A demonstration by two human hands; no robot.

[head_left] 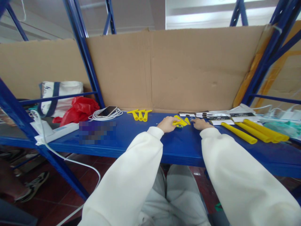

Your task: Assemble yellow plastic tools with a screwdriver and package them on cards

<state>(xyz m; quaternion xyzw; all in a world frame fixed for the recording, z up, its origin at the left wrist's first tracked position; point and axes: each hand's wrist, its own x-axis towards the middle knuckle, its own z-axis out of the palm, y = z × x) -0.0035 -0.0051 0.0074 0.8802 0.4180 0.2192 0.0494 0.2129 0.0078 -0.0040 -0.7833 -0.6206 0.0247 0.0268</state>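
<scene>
My left hand (167, 124) is closed on a flat yellow plastic piece (180, 120) at the middle of the blue tabletop. Just below its fingertips lies a small yellow-and-dark object (179, 126), too small to name. A yellow wedge-shaped piece (187, 121) sits between my two hands. To the right, my right hand (202, 124) rests low on the table with its fingers bent together. Tiny bits lie by its fingertips, and whatever it pinches is too small to make out. Three yellow T-shaped parts (140, 115) lie farther left, near the cardboard.
Several yellow tubes (252, 131) and black-and-white labelled packets (221, 120) lie at right. At left are a phone (107, 111) on a coiled white cable (118, 112), a red bag (80, 109) and a white power strip (57, 133). A cardboard wall (188, 69) closes the back.
</scene>
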